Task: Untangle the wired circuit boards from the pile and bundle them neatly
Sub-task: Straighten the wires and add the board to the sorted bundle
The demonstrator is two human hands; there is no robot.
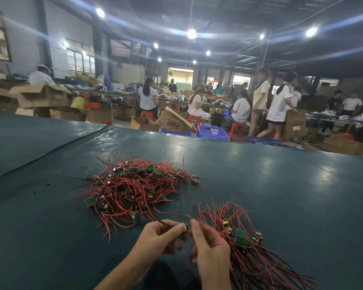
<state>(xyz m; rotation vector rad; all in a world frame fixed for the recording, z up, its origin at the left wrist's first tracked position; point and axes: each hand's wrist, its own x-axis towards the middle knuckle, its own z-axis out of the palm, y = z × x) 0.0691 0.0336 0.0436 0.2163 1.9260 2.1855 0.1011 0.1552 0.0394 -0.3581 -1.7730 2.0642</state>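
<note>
Head view: I see my left hand (161, 237) pinching a small wired circuit board (185, 228) in curled fingers, and my right hand (208, 248) pinching a red wire (205, 223) just beside it. The tangled pile (134, 187) lies ahead on the tabletop (281, 185). A straighter bundle (245, 243) lies to the right.

A tangled pile (132, 189) of small green circuit boards, with yellow and blue components and looping red and black wires, lay just beyond the left hand (161, 237). A bundle (245, 243) with roughly aligned wires and its boards gathered mid-length lay against the outer side of the right hand (210, 245). The fingertips of both hands pinched a single board (185, 228) with a yellow component.
</note>
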